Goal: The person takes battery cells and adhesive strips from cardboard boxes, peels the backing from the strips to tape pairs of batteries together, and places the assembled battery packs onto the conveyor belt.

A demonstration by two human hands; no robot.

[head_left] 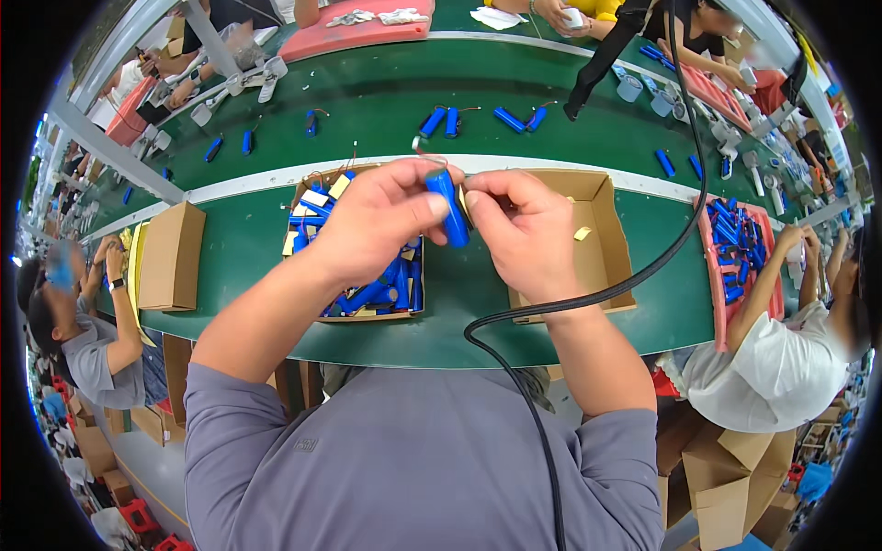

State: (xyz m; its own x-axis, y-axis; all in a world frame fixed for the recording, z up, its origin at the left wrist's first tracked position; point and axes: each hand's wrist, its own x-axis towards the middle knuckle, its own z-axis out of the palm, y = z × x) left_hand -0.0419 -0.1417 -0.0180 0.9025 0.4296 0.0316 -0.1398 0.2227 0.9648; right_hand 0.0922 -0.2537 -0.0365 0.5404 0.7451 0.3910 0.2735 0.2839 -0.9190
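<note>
Between thumb and fingers, my left hand point(390, 216) holds a blue cylindrical battery point(450, 213) tilted over the table, its thin red lead and white connector at the top. My right hand point(528, 230) is closed in a pinch against the battery's right side, on a small pale yellow pad point(464, 204) that shows only as a sliver. Below my left hand stands a cardboard box point(372, 317) full of blue batteries and yellow pads. Under my right hand lies a shallow cardboard box point(606, 266) with a loose yellow piece point(582, 233) in it.
A black cable point(634, 283) hangs down across my right wrist. Beyond a white rail, several batteries lie on the green conveyor point(367, 92). A pink tray point(772, 303) of batteries sits at right, a closed carton point(173, 257) at left. Other people work on both sides and opposite.
</note>
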